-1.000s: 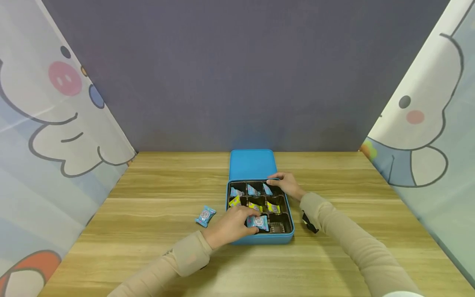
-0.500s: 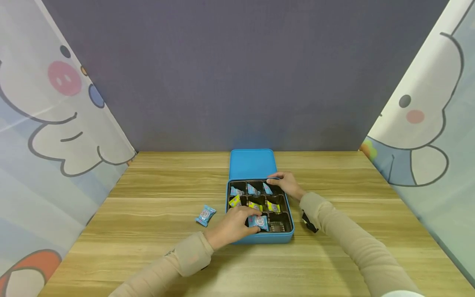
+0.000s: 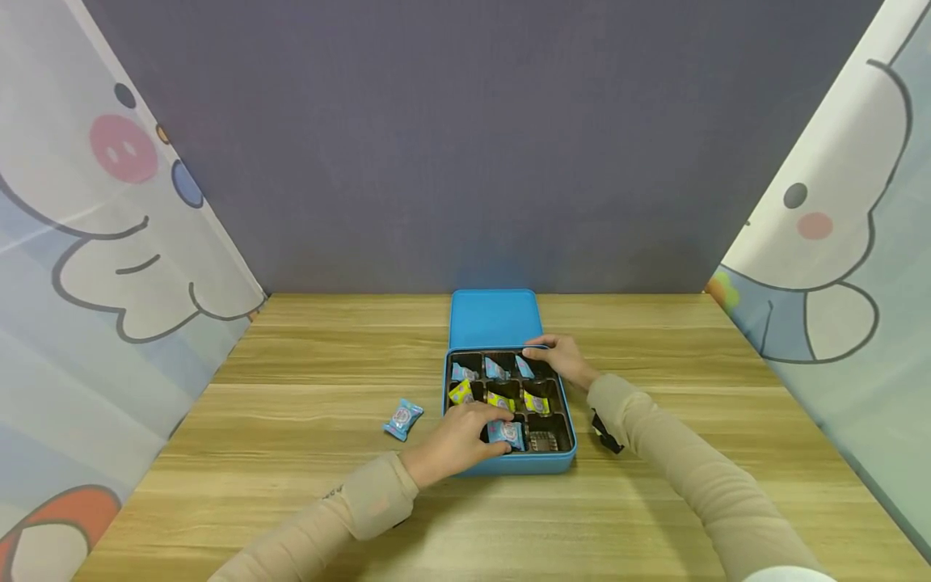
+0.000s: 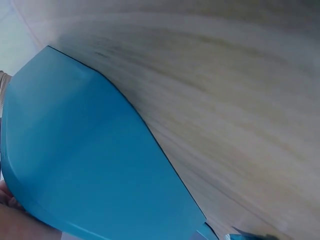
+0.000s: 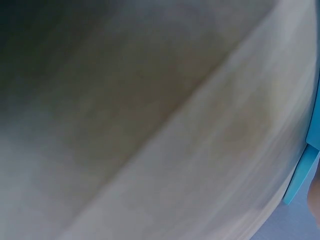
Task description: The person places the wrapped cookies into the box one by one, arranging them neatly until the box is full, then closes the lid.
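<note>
A blue box [image 3: 518, 463] with a black divided insert stands on the table, its lid [image 3: 496, 317] folded back. My left hand [image 3: 458, 436] reaches over its front left side. Thumb and fingers pinch a blue-wrapped candy [image 3: 506, 434] at the front middle compartment. My right hand [image 3: 566, 360] grips the box's back right corner, thumb at the rim. Blue candies such as this one [image 3: 498, 369] lie in the back row, yellow ones such as this candy [image 3: 537, 402] in the middle row. The front left compartment is hidden under my left hand. Box wall [image 4: 100, 150] fills much of the left wrist view.
One loose blue-wrapped candy [image 3: 403, 419] lies on the wooden table [image 3: 313, 364] left of the box. A small black item [image 3: 606, 436] shows beneath my right sleeve. A grey panel [image 3: 480, 145] rises behind the table, with cartoon-printed sheets at both sides.
The head view has tipped very slightly. Both hands keep their places, the left still pinching the blue candy and the right still at the box corner.
</note>
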`<action>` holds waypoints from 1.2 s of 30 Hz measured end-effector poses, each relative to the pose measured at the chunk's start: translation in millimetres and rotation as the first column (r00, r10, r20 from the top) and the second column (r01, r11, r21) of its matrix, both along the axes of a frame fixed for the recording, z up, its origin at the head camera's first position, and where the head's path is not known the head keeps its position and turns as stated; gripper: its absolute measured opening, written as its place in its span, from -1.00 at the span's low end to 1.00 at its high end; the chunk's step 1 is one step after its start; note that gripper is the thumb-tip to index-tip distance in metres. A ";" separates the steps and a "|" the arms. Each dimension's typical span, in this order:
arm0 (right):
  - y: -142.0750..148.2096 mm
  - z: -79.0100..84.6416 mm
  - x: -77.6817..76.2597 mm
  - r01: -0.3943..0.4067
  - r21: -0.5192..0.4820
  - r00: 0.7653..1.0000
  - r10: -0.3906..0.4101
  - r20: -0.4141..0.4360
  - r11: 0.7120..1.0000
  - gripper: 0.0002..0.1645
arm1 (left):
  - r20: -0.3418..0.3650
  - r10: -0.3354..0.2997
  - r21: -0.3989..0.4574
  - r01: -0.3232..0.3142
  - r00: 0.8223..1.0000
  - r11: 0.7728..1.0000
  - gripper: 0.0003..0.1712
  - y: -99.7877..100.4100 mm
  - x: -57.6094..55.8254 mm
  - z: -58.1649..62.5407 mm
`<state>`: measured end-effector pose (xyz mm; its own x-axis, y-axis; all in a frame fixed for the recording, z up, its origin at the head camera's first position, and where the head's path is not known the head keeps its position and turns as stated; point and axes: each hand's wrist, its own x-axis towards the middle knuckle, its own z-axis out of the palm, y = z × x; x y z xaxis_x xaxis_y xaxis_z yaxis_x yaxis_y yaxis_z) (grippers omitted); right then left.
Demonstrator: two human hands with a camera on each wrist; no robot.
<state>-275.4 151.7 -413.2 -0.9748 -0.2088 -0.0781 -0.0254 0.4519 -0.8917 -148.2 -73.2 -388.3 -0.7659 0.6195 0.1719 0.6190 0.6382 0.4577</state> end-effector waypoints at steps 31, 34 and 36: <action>-0.2 2.1 0.9 -0.005 0.006 1.000 0.004 0.019 1.000 -0.50 | 0.053 -0.020 0.027 0.018 0.998 0.999 -0.53 -7.3 -1.2 3.7; -0.7 2.9 1.6 -0.007 0.010 1.000 0.007 0.013 1.000 -0.53 | 0.063 -0.019 0.047 0.016 0.998 0.999 -0.54 -9.2 -1.1 4.9; -0.6 3.0 1.6 -0.008 0.010 1.000 0.008 0.005 1.000 -0.54 | 0.077 -0.023 0.073 0.017 0.997 0.997 -0.55 -10.7 -1.1 5.6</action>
<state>-273.7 151.1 -410.2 -0.9727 -0.2162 -0.0847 -0.0251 0.4604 -0.8873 -149.3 -83.9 -382.7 -0.7664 0.6228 0.1570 0.5918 0.5898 0.5494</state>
